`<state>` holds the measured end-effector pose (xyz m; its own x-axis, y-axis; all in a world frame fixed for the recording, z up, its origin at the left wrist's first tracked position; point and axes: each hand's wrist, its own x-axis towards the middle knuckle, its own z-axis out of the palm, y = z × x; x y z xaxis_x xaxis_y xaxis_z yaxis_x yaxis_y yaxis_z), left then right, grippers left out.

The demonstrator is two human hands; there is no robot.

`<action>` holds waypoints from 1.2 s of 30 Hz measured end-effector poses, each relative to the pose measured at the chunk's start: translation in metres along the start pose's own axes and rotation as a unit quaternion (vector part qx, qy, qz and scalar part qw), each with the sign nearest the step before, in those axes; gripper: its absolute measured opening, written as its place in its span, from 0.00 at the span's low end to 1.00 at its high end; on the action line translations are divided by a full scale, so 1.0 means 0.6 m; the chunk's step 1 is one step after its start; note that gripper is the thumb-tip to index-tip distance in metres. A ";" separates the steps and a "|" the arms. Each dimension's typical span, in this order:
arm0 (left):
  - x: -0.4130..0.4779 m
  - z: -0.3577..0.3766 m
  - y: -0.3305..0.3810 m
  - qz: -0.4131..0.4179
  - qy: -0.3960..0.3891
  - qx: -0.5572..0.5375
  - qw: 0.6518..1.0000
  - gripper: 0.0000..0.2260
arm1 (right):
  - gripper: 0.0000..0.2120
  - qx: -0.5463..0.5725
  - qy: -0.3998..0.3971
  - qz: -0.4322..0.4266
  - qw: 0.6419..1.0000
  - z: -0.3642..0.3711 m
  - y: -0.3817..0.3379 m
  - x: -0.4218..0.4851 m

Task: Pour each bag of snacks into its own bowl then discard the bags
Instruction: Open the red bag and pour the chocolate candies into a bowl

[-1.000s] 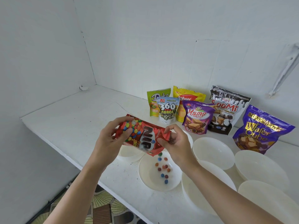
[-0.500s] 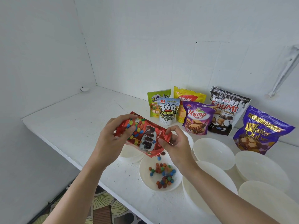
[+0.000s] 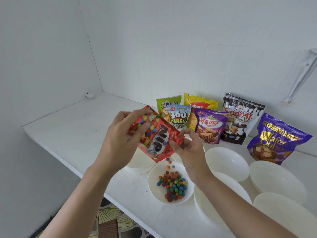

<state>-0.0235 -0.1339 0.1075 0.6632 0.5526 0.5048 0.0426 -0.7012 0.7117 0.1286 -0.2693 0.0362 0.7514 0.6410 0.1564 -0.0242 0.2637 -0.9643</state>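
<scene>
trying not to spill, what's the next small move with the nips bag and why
Probably tip the Nips bag slightly steeper over the bowl: left hand and right hand grip it, and candies are falling from its mouth, so it isn't empty.

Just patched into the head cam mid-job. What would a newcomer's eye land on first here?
The red Nips bag, centre frame, tipped mouth-down between the left hand and right hand, with colourful candies dropping into the white bowl at the front edge of the shelf. Behind, six bright snack bags stand along the wall, from the green bag to the purple Wafer Qube bag; empty bowls sit to the right.
</scene>
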 end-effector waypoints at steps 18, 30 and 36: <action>0.000 0.051 0.018 0.112 -0.050 0.082 0.989 0.16 | 0.11 0.151 0.052 0.134 0.978 -0.014 0.020 -0.011; -0.005 0.057 -0.003 0.104 -0.065 0.036 0.992 0.14 | 0.13 0.148 0.079 0.191 0.967 -0.030 0.021 -0.005; 0.005 0.049 -0.015 0.078 -0.086 0.024 0.993 0.10 | 0.24 -0.089 0.087 0.110 0.986 -0.039 0.003 0.004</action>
<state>0.0000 -0.1392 0.0880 0.7818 0.3534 0.5138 -0.0386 -0.7949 0.6055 0.1459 -0.2838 0.0299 0.8428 0.5314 -0.0853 -0.0953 -0.0086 -0.9954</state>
